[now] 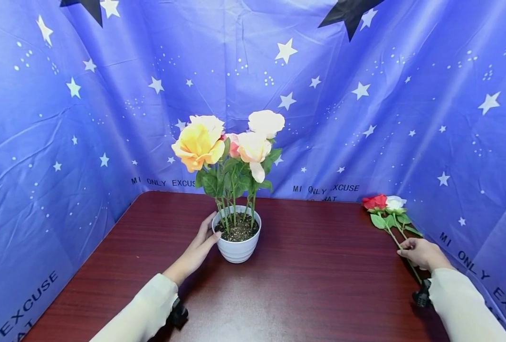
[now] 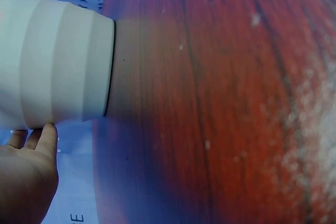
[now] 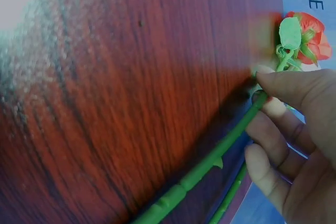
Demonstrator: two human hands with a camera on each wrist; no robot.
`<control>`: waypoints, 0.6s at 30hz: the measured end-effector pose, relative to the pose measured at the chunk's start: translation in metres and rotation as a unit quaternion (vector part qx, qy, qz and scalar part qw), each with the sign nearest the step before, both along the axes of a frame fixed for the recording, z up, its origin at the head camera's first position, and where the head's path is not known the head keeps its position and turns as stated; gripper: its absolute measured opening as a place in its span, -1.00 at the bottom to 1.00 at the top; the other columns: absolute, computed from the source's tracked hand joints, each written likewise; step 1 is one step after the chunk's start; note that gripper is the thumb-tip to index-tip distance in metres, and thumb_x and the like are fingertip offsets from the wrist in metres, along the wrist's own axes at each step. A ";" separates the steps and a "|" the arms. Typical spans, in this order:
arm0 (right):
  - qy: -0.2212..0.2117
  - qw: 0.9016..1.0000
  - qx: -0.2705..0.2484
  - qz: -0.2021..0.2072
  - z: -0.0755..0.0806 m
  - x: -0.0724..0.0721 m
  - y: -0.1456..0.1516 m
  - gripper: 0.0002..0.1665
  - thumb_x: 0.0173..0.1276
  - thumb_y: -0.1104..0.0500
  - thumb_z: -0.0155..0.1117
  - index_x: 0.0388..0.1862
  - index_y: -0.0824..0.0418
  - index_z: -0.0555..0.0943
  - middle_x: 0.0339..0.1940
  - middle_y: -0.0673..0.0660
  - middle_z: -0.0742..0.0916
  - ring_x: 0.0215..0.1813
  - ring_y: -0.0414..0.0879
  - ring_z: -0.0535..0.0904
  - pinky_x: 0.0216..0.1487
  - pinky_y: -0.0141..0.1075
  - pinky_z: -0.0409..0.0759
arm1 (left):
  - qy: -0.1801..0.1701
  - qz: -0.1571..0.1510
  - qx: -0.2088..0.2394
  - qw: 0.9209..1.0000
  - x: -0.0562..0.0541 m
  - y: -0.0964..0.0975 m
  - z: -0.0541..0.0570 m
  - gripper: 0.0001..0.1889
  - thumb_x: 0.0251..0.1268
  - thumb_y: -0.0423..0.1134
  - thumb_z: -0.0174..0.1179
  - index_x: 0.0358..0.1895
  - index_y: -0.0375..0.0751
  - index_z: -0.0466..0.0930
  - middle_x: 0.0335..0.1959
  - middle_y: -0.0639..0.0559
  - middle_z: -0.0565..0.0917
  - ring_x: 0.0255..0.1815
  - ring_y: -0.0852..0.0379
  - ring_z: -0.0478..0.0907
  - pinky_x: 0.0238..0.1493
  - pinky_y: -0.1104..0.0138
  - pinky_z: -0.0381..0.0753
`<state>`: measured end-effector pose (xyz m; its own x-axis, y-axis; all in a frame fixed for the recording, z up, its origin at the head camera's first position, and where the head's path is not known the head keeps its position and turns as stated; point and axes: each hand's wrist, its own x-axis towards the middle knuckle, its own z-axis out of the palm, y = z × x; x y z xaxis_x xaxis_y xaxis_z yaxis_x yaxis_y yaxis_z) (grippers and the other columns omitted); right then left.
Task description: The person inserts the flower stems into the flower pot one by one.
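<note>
A white ribbed flowerpot (image 1: 237, 249) filled with dark soil holds several roses, among them a yellow rose (image 1: 198, 146), a white rose (image 1: 266, 123) and a pale peach one. My left hand (image 1: 199, 247) rests against the pot's left side, its thumb near the front rim; fingertips (image 2: 49, 130) touch the ribbed wall in the left wrist view. Far to the right, my right hand (image 1: 424, 254) pinches the green stem (image 3: 210, 163) of a red rose (image 1: 375, 202) between thumb and fingers. Beside it lies another white rose (image 1: 395, 203), its stem running close alongside.
The dark red wooden table (image 1: 321, 266) carries the pot near its middle. Behind and on both sides hangs a blue cloth (image 1: 244, 61) with stars and printed words, close to the table's edges. A small black device sits at each wrist.
</note>
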<state>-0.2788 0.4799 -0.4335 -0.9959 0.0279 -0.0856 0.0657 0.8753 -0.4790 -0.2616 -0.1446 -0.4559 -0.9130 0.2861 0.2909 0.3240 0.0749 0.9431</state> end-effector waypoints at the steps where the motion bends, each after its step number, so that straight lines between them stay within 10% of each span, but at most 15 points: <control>1: 0.001 1.000 0.002 0.002 0.000 0.000 0.000 -0.60 0.37 0.11 0.30 -0.09 0.47 0.55 -0.55 0.00 0.62 -0.47 -0.09 0.58 -0.48 -0.20 0.57 | -0.001 0.001 0.000 1.000 0.000 0.000 0.000 -0.33 0.62 -0.25 -0.06 0.62 -0.15 -0.15 0.57 -0.31 0.01 0.52 -0.30 0.07 0.44 -0.09 0.10; 18: 0.029 0.999 0.011 0.019 0.018 -0.003 -0.008 -0.66 0.43 0.08 0.24 -0.07 0.35 0.51 -0.56 0.02 0.61 -0.52 -0.07 0.57 -0.53 -0.18 0.56 | -0.007 0.003 0.001 1.000 0.000 0.001 0.000 -0.32 0.61 -0.25 -0.05 0.62 -0.12 -0.17 0.59 -0.32 -0.05 0.54 -0.33 -0.01 0.47 -0.11 0.03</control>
<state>-0.2816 0.4720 -0.4151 -0.9996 -0.0081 -0.0265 0.0050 0.8868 -0.4621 -0.2616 -0.1438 -0.4559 -0.9181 0.2811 0.2793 0.3112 0.0753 0.9473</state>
